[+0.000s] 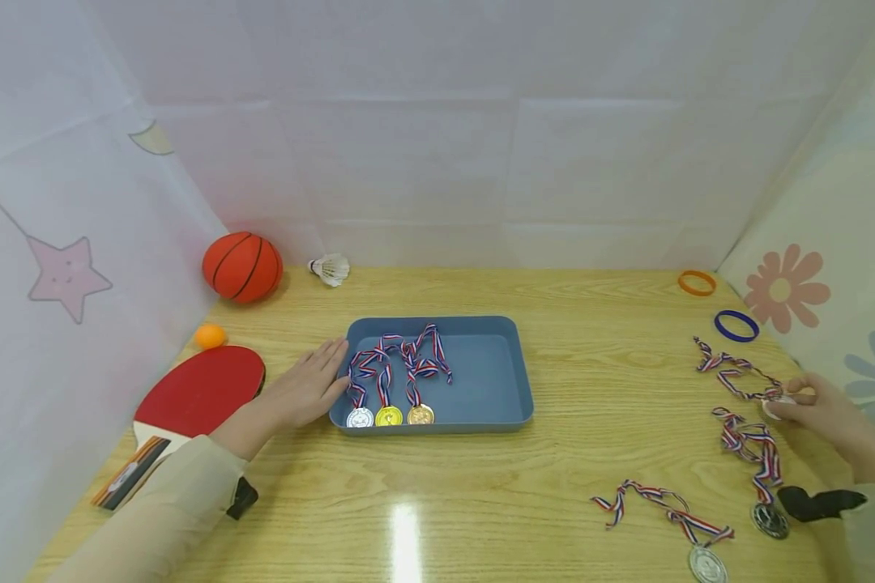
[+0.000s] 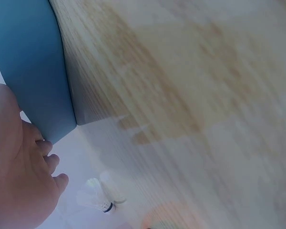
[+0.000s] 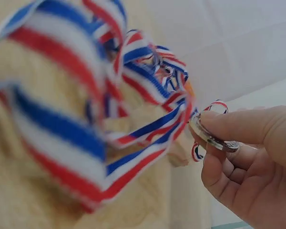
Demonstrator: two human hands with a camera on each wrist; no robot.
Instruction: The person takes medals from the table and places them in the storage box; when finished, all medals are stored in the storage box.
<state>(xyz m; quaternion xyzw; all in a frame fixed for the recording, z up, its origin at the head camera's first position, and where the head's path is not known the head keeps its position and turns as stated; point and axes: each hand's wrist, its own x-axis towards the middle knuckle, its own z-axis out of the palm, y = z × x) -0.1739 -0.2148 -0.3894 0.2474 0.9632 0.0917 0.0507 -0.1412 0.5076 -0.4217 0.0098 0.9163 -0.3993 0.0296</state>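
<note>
A blue tray sits mid-table holding three medals with striped ribbons: silver, gold and bronze. My left hand lies flat on the table with straight fingers against the tray's left wall. At the right edge my right hand pinches a medal between thumb and fingers; its red, white and blue ribbon trails across the table and fills the right wrist view.
Two more ribboned medals lie at the front right. An orange ring and a blue ring are at back right. A basketball, shuttlecock, orange ball and red paddle are at left.
</note>
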